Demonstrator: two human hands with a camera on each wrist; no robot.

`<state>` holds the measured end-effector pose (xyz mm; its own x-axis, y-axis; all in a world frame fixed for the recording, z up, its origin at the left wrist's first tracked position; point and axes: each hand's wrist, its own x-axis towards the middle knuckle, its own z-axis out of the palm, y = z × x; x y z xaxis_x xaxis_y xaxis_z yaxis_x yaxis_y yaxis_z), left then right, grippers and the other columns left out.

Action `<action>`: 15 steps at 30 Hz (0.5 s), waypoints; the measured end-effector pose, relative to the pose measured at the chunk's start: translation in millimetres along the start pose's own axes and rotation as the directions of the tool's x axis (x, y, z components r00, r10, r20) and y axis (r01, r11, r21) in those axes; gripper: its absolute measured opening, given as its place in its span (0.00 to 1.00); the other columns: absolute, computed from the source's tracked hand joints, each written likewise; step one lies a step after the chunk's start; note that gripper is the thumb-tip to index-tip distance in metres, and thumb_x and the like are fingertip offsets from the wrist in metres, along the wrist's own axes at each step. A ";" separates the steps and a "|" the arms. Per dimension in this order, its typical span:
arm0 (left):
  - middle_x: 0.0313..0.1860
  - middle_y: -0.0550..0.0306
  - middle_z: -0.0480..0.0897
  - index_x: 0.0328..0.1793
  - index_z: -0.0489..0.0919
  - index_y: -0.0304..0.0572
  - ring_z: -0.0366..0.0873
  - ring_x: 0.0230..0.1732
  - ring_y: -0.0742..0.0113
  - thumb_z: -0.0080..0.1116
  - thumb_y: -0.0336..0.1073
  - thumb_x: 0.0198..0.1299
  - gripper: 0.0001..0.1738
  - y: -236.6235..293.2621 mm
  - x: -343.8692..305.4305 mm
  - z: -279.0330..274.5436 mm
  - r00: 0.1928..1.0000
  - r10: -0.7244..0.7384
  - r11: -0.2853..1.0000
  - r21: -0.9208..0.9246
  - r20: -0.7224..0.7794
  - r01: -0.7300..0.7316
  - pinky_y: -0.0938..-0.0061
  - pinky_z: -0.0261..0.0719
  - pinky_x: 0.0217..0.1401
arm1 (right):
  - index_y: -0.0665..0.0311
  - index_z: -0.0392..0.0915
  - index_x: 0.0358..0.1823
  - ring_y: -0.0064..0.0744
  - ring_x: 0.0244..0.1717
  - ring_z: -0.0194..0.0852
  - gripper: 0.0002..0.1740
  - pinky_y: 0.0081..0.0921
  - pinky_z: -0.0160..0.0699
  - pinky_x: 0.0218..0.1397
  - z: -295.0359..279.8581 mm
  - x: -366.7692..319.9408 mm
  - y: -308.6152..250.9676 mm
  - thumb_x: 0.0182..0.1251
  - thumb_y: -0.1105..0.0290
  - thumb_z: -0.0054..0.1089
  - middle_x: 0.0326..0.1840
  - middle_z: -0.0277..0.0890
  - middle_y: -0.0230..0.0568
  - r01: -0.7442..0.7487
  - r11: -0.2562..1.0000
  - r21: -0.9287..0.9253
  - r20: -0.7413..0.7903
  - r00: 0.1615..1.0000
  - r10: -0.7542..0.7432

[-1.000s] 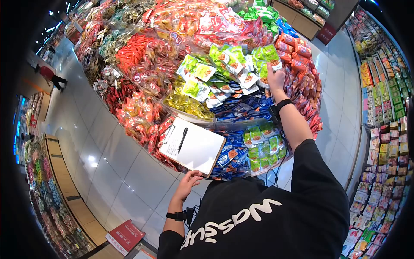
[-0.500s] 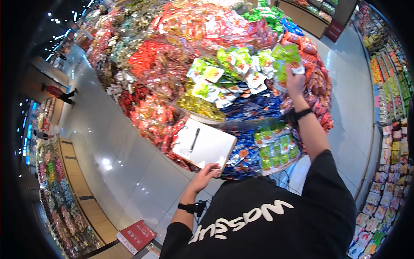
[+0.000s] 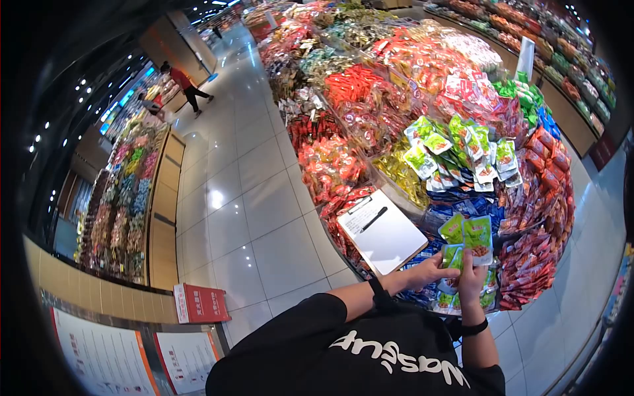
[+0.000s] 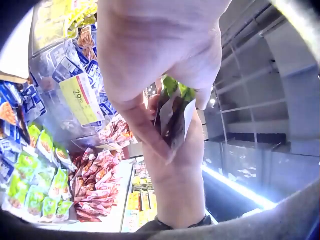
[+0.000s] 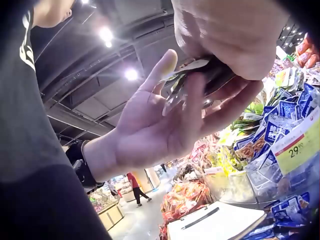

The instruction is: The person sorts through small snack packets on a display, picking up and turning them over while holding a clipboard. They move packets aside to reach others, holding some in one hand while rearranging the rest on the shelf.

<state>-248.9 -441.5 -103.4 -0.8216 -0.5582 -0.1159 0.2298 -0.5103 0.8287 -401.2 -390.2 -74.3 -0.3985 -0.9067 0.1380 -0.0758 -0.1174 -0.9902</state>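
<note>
My right hand [image 3: 471,280], close before my body, grips green-and-white snack packets [image 3: 477,237] by their lower ends. My left hand [image 3: 428,270] meets it from the left, its thumb over the lower part of another green packet [image 3: 451,257]. In the right wrist view the left hand [image 5: 150,125] has its thumb raised and its fingers at the packets' edges. The left wrist view looks at the packets edge-on, a pale edge [image 4: 187,117] showing between the two hands. A clipboard [image 3: 386,237] with white paper and a black pen [image 3: 374,220] lies just left of the hands.
A large round bin of bagged snacks surrounds the work, with more green packets [image 3: 472,155] heaped beyond and red packets [image 3: 535,264] at right. A price card [image 4: 80,99] hangs on a divider. A person in red [image 3: 185,86] walks in the aisle at left.
My right hand has come back from the heap toward my body with a green packet. My left hand has left the clipboard's edge and joined it. The head view has swung left.
</note>
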 end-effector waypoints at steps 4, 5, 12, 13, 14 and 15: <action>0.64 0.60 0.75 0.73 0.64 0.45 0.72 0.65 0.72 0.64 0.34 0.66 0.32 -22.7 5.6 26.0 0.996 0.026 0.999 -0.026 -0.089 -0.029 0.70 0.69 0.69 | 0.72 0.79 0.47 0.22 0.40 0.77 0.10 0.24 0.74 0.44 -23.6 -14.4 5.3 0.74 0.70 0.58 0.41 0.82 0.37 -0.037 0.996 0.087 -0.006 0.999 0.038; 0.64 0.59 0.75 0.73 0.64 0.45 0.72 0.64 0.71 0.65 0.33 0.66 0.32 -24.6 4.5 38.3 0.992 0.037 0.999 -0.018 -0.117 -0.039 0.70 0.70 0.69 | 0.72 0.79 0.46 0.23 0.40 0.77 0.10 0.24 0.74 0.44 -32.1 -19.2 7.2 0.74 0.70 0.58 0.41 0.82 0.36 -0.038 0.995 0.092 -0.009 0.999 0.039; 0.61 0.58 0.77 0.70 0.69 0.41 0.74 0.62 0.70 0.67 0.36 0.64 0.30 -74.4 15.7 104.4 0.982 0.099 0.995 -0.010 -0.159 -0.102 0.71 0.71 0.68 | 0.72 0.78 0.49 0.22 0.43 0.76 0.11 0.24 0.75 0.48 -124.6 -45.2 9.9 0.73 0.70 0.60 0.44 0.80 0.36 -0.119 0.993 0.012 0.152 0.982 0.116; 0.60 0.57 0.78 0.69 0.70 0.40 0.75 0.61 0.70 0.67 0.37 0.64 0.30 -80.6 15.7 113.9 0.982 0.100 0.995 -0.006 -0.160 -0.103 0.71 0.71 0.67 | 0.71 0.77 0.51 0.22 0.43 0.76 0.12 0.24 0.75 0.49 -135.6 -49.3 10.5 0.73 0.71 0.60 0.44 0.80 0.36 -0.113 0.993 0.029 0.164 0.981 0.107; 0.60 0.57 0.78 0.68 0.71 0.40 0.75 0.60 0.70 0.67 0.38 0.64 0.29 -88.2 15.5 121.9 0.980 0.096 0.995 0.001 -0.176 -0.098 0.71 0.72 0.67 | 0.71 0.76 0.53 0.23 0.43 0.76 0.13 0.24 0.75 0.49 -146.1 -53.7 11.4 0.72 0.72 0.61 0.45 0.79 0.36 -0.108 0.993 0.046 0.172 0.980 0.099; 0.60 0.57 0.78 0.68 0.72 0.39 0.75 0.60 0.71 0.68 0.38 0.63 0.29 -96.3 15.6 128.8 0.978 0.091 0.996 0.009 -0.189 -0.091 0.71 0.72 0.66 | 0.70 0.75 0.55 0.23 0.43 0.76 0.14 0.24 0.75 0.49 -156.5 -58.1 12.2 0.71 0.73 0.62 0.45 0.79 0.36 -0.103 0.993 0.064 0.177 0.980 0.090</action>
<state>-351.1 -316.7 -114.5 -0.6838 -0.7158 -0.1414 0.2987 -0.4515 0.8408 -522.0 -275.5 -90.9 -0.2357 -0.9709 0.0422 0.0239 -0.0492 -0.9985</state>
